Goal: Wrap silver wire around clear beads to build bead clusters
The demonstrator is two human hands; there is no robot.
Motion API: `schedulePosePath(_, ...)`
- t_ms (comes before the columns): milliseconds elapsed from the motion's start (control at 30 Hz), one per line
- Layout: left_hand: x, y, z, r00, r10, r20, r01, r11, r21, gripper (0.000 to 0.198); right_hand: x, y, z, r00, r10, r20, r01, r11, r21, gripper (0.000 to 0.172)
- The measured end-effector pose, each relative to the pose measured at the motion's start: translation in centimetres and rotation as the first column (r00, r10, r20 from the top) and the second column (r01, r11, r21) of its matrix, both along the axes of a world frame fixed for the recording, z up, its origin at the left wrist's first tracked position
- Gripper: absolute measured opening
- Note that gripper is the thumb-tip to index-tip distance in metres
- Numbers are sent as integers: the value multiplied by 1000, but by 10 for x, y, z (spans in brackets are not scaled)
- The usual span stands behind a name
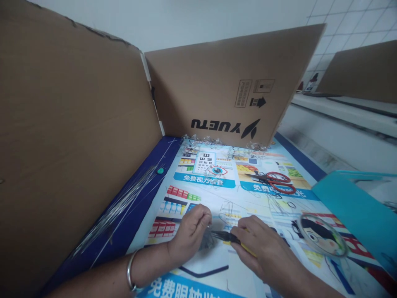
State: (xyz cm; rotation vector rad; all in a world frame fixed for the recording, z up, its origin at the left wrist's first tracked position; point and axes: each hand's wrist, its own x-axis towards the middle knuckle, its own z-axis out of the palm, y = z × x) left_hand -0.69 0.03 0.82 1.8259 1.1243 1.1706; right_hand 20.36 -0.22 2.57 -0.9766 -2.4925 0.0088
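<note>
My right hand (260,248) is wrapped around pliers (226,236) with dark jaws and yellow handles, their tips pointing left. Close to those tips, my left hand (192,231) is closed in a pinch, with a metal bangle on its wrist. A small, greyish, shiny wire piece (207,241) shows at the left fingertips, blurred and partly hidden. Whether the jaws grip it I cannot tell. Beneath both hands lies a printed poster sheet (217,258). Loose bent wire (228,209) rests on the sheet just beyond the hands.
Red-handled scissors (276,182) lie farther back. A bundle of straight wires (124,203) runs along the left, near a green lump (160,170). To the right are a clear round ring (322,235) and a turquoise box (356,215). Cardboard panels (217,87) stand behind and left.
</note>
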Motion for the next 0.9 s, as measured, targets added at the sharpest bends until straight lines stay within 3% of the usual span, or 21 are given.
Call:
schedulePosePath(500, 1, 1, -2, 995, 16, -98, -10, 998, 58, 26, -2, -3, 1, 999, 15, -42, -17, 999, -38, 12)
schedulePosePath(900, 0, 3, -7, 983, 89, -160, -67, 988, 136, 26, -1, -3, 4, 996, -12, -88, 16, 999, 46, 14)
